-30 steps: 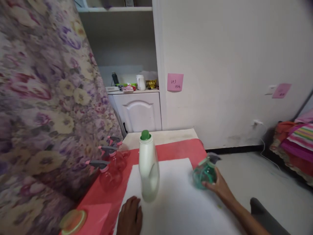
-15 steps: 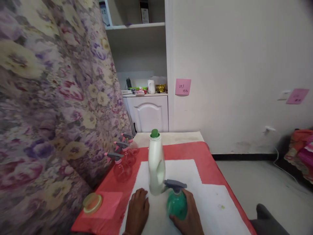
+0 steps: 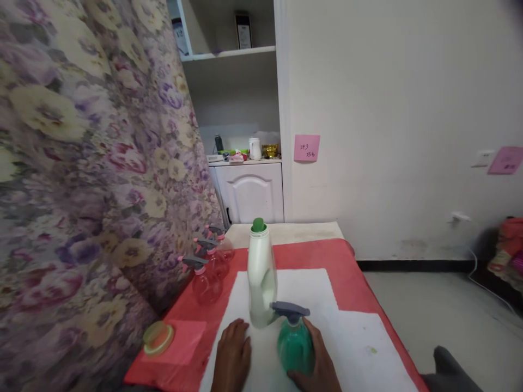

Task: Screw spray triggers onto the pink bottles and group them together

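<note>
A small lid [image 3: 157, 337] lies at 9 o'clock on the red cloth [image 3: 351, 272]. The left hand [image 3: 232, 356] rests flat, fingers together, on the white sheet [image 3: 359, 348]. At its 1 o'clock stands a white bottle [image 3: 261, 277]. The right hand [image 3: 316, 365] wraps its fingers around a green spray bottle [image 3: 295, 340] at 6 o'clock.

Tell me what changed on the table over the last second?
The right hand carried the green spray bottle from the table's right edge to just in front of the white bottle and still grips it. The left hand stayed flat on the white cloth; the pink spray bottles did not move.
</note>
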Motion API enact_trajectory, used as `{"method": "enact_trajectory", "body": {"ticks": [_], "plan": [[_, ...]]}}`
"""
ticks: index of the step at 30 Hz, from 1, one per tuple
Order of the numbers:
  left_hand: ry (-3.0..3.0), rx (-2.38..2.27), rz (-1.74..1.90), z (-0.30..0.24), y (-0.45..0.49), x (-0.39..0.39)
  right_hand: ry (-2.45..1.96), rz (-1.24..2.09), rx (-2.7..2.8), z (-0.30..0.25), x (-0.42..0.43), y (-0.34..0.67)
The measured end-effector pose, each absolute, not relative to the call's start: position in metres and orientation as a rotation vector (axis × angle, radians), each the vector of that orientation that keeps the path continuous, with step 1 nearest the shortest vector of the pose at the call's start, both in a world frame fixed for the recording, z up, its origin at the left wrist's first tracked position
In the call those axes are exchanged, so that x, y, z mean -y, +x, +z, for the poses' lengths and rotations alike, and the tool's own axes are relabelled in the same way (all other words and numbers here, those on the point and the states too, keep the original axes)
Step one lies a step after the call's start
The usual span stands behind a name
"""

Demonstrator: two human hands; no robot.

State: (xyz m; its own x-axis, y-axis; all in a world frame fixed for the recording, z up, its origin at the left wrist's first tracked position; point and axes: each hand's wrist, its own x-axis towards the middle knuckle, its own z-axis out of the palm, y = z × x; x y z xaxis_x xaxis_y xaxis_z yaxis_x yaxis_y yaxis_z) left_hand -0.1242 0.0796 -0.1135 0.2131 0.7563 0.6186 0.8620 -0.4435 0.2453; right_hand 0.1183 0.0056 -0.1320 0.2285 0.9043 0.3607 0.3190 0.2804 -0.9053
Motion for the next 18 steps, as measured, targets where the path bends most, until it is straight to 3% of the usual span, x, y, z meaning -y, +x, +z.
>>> {"method": "enact_trajectory", "body": {"ticks": [7,14,18], "plan": [[-2.811,1.570,-1.321,-0.103,-0.074,-0.024,-1.296,0.670,1.327,-0.124,-0.004,0.119],[-2.914,1.701,-1.641,-0.100,-0.049,-0.017,-1.253,0.584,1.350,-0.127,-0.004,0.120],[-2.985,1.711,-1.600,-0.087,-0.052,-0.019,-1.209,0.520,1.364,-0.130,-0.003,0.121]]}}
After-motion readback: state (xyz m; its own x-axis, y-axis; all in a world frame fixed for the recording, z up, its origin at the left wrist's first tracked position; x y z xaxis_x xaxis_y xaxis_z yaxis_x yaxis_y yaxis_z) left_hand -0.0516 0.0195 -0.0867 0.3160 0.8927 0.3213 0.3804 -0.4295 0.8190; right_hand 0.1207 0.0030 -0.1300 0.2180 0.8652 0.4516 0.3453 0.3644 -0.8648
